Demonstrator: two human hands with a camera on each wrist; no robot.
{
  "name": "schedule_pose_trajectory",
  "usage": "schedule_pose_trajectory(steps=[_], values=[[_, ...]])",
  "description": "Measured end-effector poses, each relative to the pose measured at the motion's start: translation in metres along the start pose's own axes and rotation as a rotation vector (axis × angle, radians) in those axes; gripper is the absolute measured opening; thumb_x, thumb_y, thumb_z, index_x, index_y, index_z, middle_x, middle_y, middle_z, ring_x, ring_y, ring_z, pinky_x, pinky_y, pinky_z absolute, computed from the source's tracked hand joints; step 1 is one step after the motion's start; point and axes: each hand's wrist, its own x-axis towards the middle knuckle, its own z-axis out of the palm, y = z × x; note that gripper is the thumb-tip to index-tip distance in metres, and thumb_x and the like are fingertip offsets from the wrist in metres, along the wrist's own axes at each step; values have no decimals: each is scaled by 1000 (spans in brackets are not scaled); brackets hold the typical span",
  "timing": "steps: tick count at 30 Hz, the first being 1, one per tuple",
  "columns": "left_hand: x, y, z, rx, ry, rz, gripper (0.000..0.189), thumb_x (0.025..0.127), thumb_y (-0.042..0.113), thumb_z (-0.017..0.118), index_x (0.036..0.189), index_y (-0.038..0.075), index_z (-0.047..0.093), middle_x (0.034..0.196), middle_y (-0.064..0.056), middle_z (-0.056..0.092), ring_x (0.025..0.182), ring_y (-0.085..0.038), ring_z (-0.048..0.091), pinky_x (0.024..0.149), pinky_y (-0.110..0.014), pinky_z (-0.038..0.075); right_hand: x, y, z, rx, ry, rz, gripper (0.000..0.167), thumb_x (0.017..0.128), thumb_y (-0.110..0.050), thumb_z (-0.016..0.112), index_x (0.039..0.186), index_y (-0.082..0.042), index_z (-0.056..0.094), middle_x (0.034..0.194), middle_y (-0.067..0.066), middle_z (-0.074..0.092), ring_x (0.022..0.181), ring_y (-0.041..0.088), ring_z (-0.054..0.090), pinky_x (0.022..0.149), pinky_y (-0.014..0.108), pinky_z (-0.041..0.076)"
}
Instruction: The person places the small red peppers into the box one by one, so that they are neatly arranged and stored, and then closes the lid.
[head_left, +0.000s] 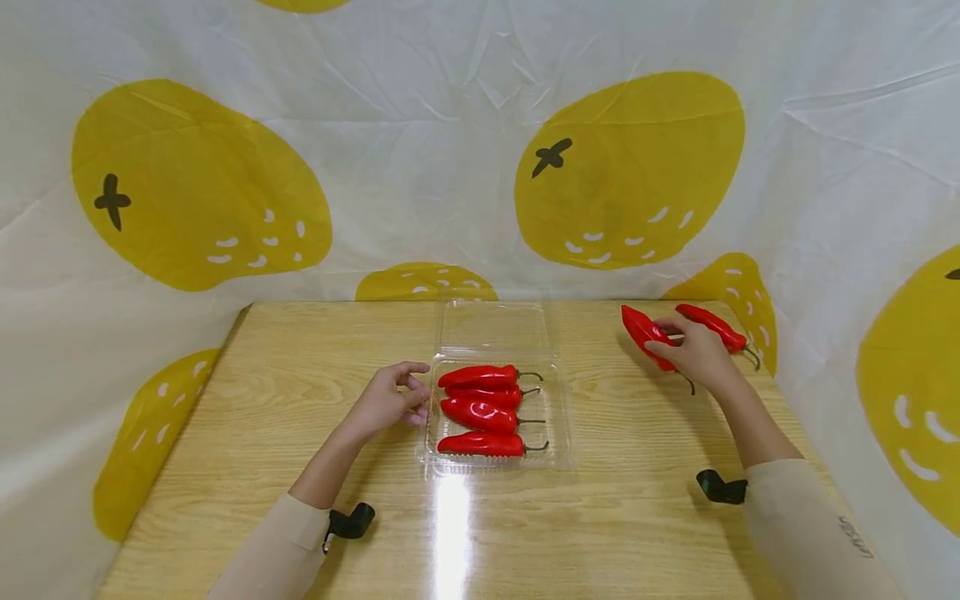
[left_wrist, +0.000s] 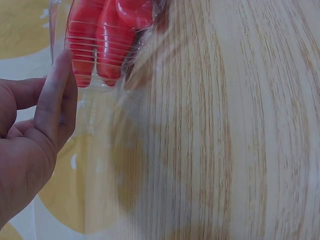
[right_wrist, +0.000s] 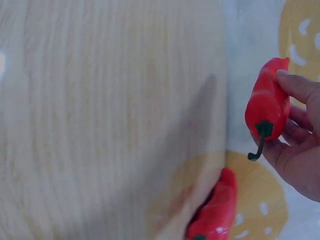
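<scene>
Between thumb and fingers, my right hand (head_left: 696, 354) grips a red pepper (head_left: 643, 335), which the right wrist view shows raised off the table with its green stem hanging down. Behind that hand, another red pepper (head_left: 712, 327) lies near the table's far right corner. Several red peppers (head_left: 480, 415) lie side by side in a clear plastic container (head_left: 558, 417), stems to the right. My left hand (head_left: 386, 400) is at the container's left side, fingers loosely bent; in the left wrist view a fingertip (left_wrist: 62, 57) appears against the ribbed wall.
The container's clear lid (head_left: 491, 327) is folded back toward the far edge of the wooden table (head_left: 315, 350). A white cloth (head_left: 420, 183) with large yellow fruit prints hangs behind and at both sides. Black wrist cameras (head_left: 351, 521) sit by the sleeves.
</scene>
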Motion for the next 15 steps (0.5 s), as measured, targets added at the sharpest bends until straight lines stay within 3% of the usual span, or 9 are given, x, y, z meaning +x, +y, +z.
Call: schedule_pose_trajectory(steps=[7, 15], values=[[0, 1, 0, -5, -2, 1, 47, 98, -7, 62, 143, -3, 52, 97, -16, 59, 67, -21, 70, 63, -35, 67, -5, -33, -7, 16, -58, -35, 62, 98, -37, 73, 146, -2, 53, 138, 27, 60, 114, 43, 66, 73, 28, 63], [0, 0, -1, 0, -15, 7, 47, 99, -7, 62, 144, -4, 50, 97, -16, 58, 67, -20, 70, 63, -33, 67, -9, -72, 0, -30, -61, -145, 55, 94, -34, 77, 139, -6, 62, 126, 20, 70, 105, 33, 68, 80, 33, 59]])
